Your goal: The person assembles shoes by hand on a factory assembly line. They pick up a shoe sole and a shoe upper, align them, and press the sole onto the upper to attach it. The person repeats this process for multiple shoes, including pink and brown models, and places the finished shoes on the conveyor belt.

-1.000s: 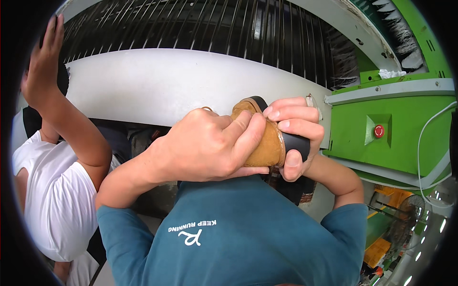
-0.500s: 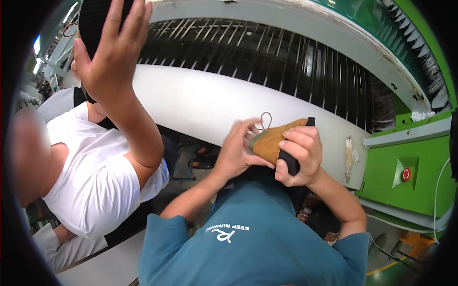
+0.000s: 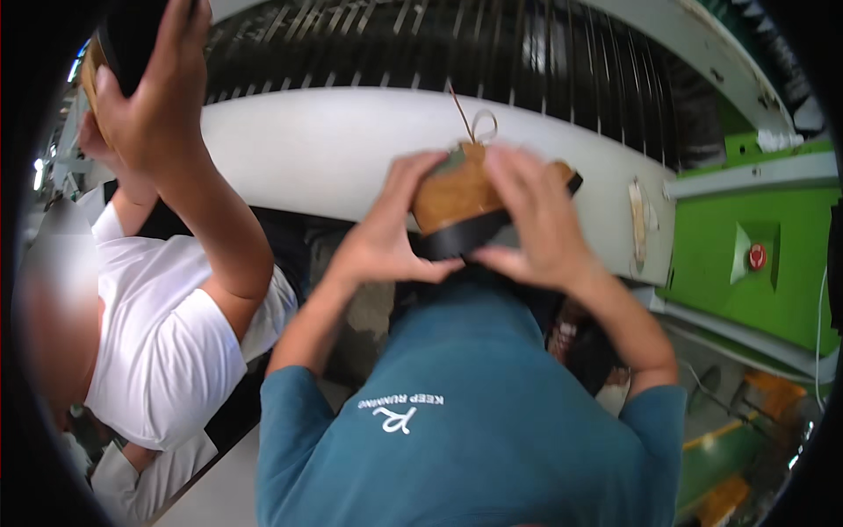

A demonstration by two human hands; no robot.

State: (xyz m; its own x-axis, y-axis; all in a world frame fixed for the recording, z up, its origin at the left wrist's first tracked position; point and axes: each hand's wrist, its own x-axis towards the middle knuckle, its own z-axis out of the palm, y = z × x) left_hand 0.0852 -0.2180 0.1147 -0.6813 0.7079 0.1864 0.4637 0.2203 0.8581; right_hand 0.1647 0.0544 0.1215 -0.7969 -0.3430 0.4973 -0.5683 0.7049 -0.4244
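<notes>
Both my hands hold a tan-brown shoe [image 3: 455, 195] with a thick black sole, a green collar lining and a thin lace loop standing up from its top. My left hand [image 3: 386, 220] wraps the heel end, thumb low along the sole. Around the middle and toe half is my right hand [image 3: 540, 215], fingers over the upper and thumb under the sole; motion blurs it somewhat. The shoe is raised in front of my body, its side toward me and its toe to the right.
A white ledge [image 3: 299, 149] runs across, with dark metal rollers [image 3: 421, 53] behind. On its right end lies a pale narrow tool [image 3: 638, 220]. A green machine panel with a red button [image 3: 756, 256] stands right. Close at left, a co-worker in white [image 3: 167, 334] lifts another black-soled shoe [image 3: 133, 44].
The shoe has turned so its side and sole edge face me, and it has shifted left and up. My left hand has moved onto the heel, my right over the upper.
</notes>
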